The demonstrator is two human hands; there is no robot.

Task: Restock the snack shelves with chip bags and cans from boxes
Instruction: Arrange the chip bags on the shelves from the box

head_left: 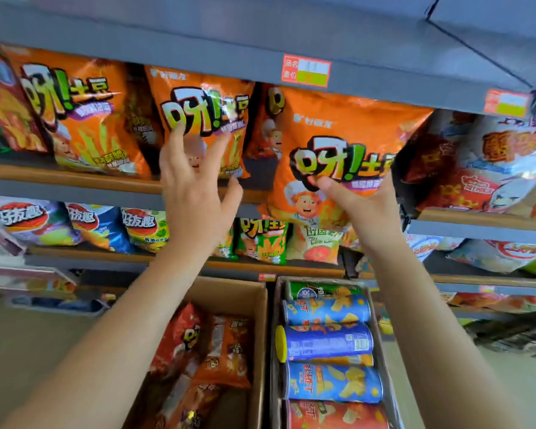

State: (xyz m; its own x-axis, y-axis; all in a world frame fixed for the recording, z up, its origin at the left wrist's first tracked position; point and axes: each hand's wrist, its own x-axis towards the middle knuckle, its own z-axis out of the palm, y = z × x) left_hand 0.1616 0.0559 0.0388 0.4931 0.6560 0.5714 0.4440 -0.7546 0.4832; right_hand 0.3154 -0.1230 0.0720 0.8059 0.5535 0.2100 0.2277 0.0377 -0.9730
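My right hand (364, 209) grips a large orange chip bag (338, 144) by its lower part, holding it up at the front of the upper shelf (75, 178). My left hand (192, 187) is raised with spread, straight fingers touching the front of another orange chip bag (198, 109) that stands on the same shelf. A third orange bag (75, 109) stands further left. Below my arms sit two open cardboard boxes: the left box (257, 335) holds red and orange chip bags, the right box (276, 305) holds blue, green and red chip cans lying on their sides.
The grey shelf board above (198, 48) carries red price labels (305, 70). Red and white snack bags (492, 168) fill the shelf to the right. A lower shelf (106, 258) holds blue, yellow and green chip bags. The floor shows at the left.
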